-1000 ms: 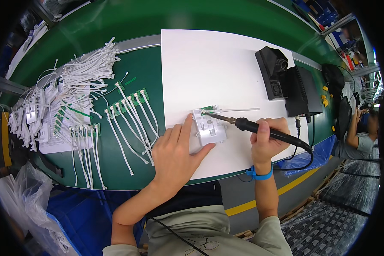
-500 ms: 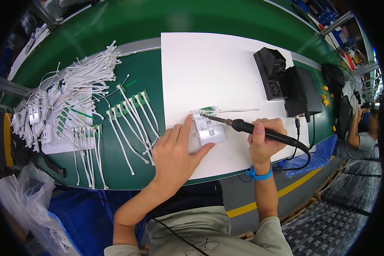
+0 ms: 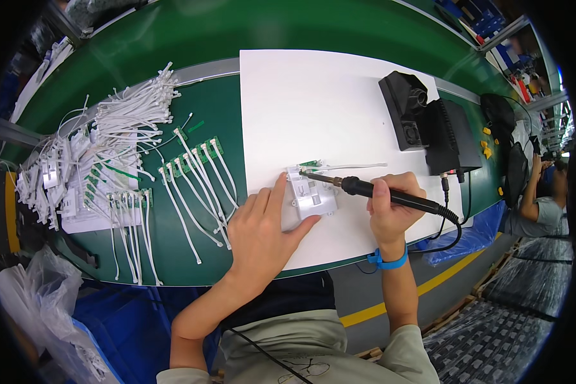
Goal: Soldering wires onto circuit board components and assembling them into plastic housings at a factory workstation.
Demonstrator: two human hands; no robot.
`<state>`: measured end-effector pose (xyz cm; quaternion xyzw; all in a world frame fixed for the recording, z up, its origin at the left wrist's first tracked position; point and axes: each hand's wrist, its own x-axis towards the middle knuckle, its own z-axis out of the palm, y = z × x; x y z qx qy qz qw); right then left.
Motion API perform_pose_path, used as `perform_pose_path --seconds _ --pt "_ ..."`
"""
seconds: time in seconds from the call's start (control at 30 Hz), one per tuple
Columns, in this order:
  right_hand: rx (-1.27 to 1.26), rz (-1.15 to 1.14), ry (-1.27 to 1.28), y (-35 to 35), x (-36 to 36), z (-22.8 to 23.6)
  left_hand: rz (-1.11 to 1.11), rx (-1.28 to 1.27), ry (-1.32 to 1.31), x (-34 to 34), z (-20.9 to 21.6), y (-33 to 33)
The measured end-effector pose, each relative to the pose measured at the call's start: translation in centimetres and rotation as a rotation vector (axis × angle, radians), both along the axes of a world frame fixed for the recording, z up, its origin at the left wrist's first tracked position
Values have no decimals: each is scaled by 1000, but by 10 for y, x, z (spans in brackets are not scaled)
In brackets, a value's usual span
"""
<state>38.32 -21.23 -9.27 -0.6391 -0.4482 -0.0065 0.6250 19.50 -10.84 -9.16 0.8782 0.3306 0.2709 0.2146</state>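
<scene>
While the right hand curls its fingers closed around a black soldering iron, the tip rests on the upper edge of a small grey block near the centre of the frame. The left hand lies spread and flat, its forefinger and thumb pressed against the block's sides. The block sits on a white sheet. White cables lie on the green table at left, and a black box stands upper right.

worn items, seen from above

both forearms bare; left hand without glove or ring, right hand also ungloved. bright blue wristband on right wrist. grey-green short-sleeved shirt, thin black cord running across the chest.
</scene>
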Motion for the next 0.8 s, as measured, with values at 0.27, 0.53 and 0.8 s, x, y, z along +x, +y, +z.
perform_pose_path --seconds 0.27,0.53,0.8 --pt "167 -115 92 -2 -5 3 -7 -8 9 -1 -1 0" --pt "435 -318 51 3 3 12 18 -68 65 -3 19 -1" --pt "546 -542 131 -3 14 12 -103 356 112 70 22 -34"
